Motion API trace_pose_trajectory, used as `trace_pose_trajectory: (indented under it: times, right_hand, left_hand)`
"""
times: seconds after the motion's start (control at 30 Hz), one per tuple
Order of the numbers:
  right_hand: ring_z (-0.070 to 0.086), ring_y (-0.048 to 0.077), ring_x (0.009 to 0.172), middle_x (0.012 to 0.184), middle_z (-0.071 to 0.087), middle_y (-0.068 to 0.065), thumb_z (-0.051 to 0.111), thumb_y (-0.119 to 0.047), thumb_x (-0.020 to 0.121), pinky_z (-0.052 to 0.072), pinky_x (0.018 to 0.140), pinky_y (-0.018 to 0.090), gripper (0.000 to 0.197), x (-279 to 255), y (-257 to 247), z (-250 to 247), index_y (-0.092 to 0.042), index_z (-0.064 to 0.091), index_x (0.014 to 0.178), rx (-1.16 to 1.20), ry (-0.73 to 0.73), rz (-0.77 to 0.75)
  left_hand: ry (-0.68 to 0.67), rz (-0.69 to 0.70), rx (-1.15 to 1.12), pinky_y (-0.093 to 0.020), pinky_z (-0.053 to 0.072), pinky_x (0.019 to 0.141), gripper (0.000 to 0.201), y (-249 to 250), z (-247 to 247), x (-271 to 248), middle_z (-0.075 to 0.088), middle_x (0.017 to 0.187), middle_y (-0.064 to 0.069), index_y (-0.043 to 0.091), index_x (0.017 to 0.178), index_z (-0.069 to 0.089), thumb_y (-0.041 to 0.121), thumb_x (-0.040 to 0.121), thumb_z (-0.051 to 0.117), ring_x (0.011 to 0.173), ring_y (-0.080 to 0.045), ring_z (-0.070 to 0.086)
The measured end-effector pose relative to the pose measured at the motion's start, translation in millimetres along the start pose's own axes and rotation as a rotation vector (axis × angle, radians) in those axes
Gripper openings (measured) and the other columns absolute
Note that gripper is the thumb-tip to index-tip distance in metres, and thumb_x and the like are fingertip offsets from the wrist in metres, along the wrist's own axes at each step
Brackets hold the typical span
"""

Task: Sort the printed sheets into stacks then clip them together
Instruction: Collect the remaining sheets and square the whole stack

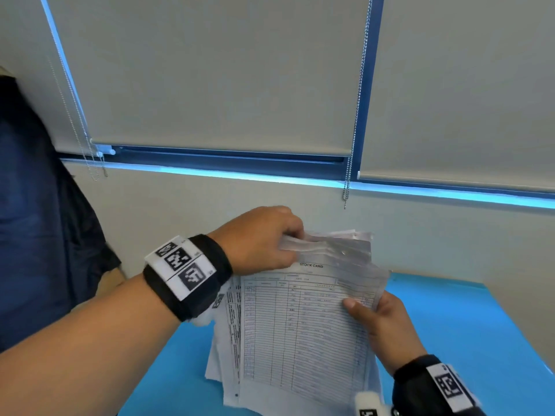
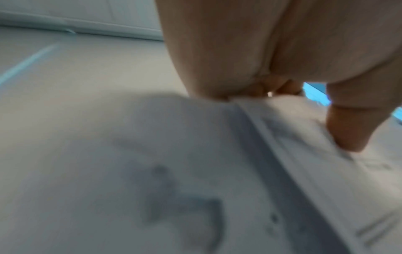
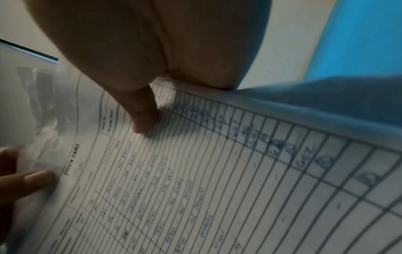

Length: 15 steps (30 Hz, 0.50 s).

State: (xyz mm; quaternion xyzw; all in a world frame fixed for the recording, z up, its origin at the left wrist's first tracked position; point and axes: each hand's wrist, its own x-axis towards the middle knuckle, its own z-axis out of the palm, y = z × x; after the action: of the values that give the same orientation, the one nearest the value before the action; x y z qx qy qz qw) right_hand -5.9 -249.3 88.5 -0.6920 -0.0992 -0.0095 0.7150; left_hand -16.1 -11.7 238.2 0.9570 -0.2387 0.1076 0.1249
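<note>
A loose sheaf of printed sheets is held up above the blue table; the front sheet is a ruled form headed "STOCK CARD" with handwritten entries. My left hand pinches the top edges of the sheets, several of them bent back toward the wall, with the thumb on a printed page. My right hand grips the sheaf's right edge, its thumb pressed on the front sheet. The sheets are fanned unevenly, lower corners sticking out at the left.
A pale wall and a window with closed roller blinds and bead chains stand behind the table. A person in dark blue clothing stands close at the left. No clips are in view.
</note>
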Motion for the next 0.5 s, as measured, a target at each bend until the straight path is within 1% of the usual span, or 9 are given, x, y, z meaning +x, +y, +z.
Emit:
trace_pose_trajectory:
  times: [0.07,0.13,0.17,0.23,0.27,0.3,0.37,0.43,0.5]
  right_hand:
    - [0.072,0.026,0.094,0.099,0.077,0.007,0.064,-0.003,0.088,0.053,0.090,0.049,0.018,-1.7,6.7,-3.3,-0.011,0.073,0.102,-0.001,0.038,-0.015]
    - [0.072,0.029,0.094,0.100,0.076,0.009,0.063,-0.002,0.088,0.054,0.088,0.049,0.019,-3.8,12.1,-7.2,-0.010,0.072,0.103,0.014,0.067,-0.017]
    - [0.072,0.030,0.093,0.099,0.076,0.010,0.062,-0.001,0.088,0.055,0.086,0.048,0.019,-4.9,13.8,-9.3,-0.009,0.072,0.103,0.030,0.077,-0.012]
    - [0.072,0.031,0.091,0.097,0.077,0.010,0.062,0.000,0.088,0.056,0.079,0.042,0.018,-6.2,15.5,-10.7,-0.008,0.072,0.100,0.060,0.090,-0.006]
    - [0.073,0.031,0.090,0.096,0.077,0.010,0.062,0.000,0.088,0.057,0.076,0.039,0.017,-6.5,14.9,-9.1,-0.007,0.072,0.100,0.071,0.092,-0.006]
    - [0.073,0.031,0.090,0.096,0.077,0.011,0.063,0.000,0.087,0.057,0.074,0.037,0.017,-6.7,14.4,-6.8,-0.006,0.071,0.100,0.083,0.085,-0.004]
    - [0.072,0.031,0.092,0.097,0.076,0.011,0.065,-0.001,0.085,0.056,0.076,0.037,0.018,-7.5,12.6,0.0,-0.005,0.071,0.102,0.091,0.048,-0.005]
    - [0.073,0.025,0.092,0.098,0.077,0.007,0.068,-0.003,0.084,0.057,0.074,0.031,0.020,-9.8,10.1,9.1,-0.008,0.071,0.104,0.061,-0.002,-0.030]
    - [0.073,0.018,0.090,0.096,0.077,0.001,0.069,-0.005,0.085,0.057,0.070,0.023,0.020,-11.5,5.7,17.3,-0.013,0.072,0.102,0.028,-0.013,-0.067]
  left_hand:
    - [0.203,-0.096,-0.171,-0.027,0.046,0.096,0.058,-25.7,5.1,-17.1,0.052,0.120,0.016,0.039,0.123,0.052,0.051,0.069,0.070,0.109,-0.004,0.054]
    - [0.361,-0.269,-0.419,-0.025,0.038,0.102,0.092,-57.3,25.1,-40.4,0.048,0.133,0.012,0.043,0.134,0.038,0.057,0.054,0.081,0.122,-0.003,0.048]
    - [0.378,-0.358,-0.573,-0.026,0.037,0.105,0.105,-70.5,40.5,-51.5,0.049,0.136,0.008,0.042,0.136,0.037,0.062,0.045,0.086,0.124,-0.005,0.048]
    - [0.295,-0.448,-0.879,-0.033,0.043,0.106,0.117,-85.1,77.3,-68.4,0.061,0.131,-0.001,0.029,0.135,0.045,0.063,0.034,0.091,0.123,-0.014,0.057]
    - [0.246,-0.462,-1.005,-0.034,0.049,0.101,0.114,-85.2,95.0,-73.6,0.069,0.123,-0.004,0.019,0.131,0.051,0.059,0.032,0.094,0.118,-0.019,0.063]
    - [0.230,-0.479,-1.112,-0.031,0.055,0.091,0.107,-80.9,110.5,-76.8,0.074,0.114,-0.006,0.012,0.123,0.058,0.053,0.031,0.096,0.110,-0.023,0.067]
    - [0.274,-0.539,-1.261,-0.025,0.057,0.076,0.085,-65.1,134.7,-77.5,0.077,0.100,-0.006,0.007,0.108,0.067,0.036,0.034,0.098,0.100,-0.028,0.071]
    - [0.393,-0.622,-1.299,-0.027,0.057,0.075,0.052,-50.1,152.0,-71.7,0.078,0.098,-0.006,0.011,0.104,0.069,0.015,0.055,0.088,0.101,-0.029,0.071]
    - [0.540,-0.677,-1.242,-0.030,0.056,0.080,0.034,-42.6,156.5,-64.8,0.077,0.101,-0.005,0.016,0.103,0.071,0.002,0.073,0.079,0.101,-0.026,0.071]
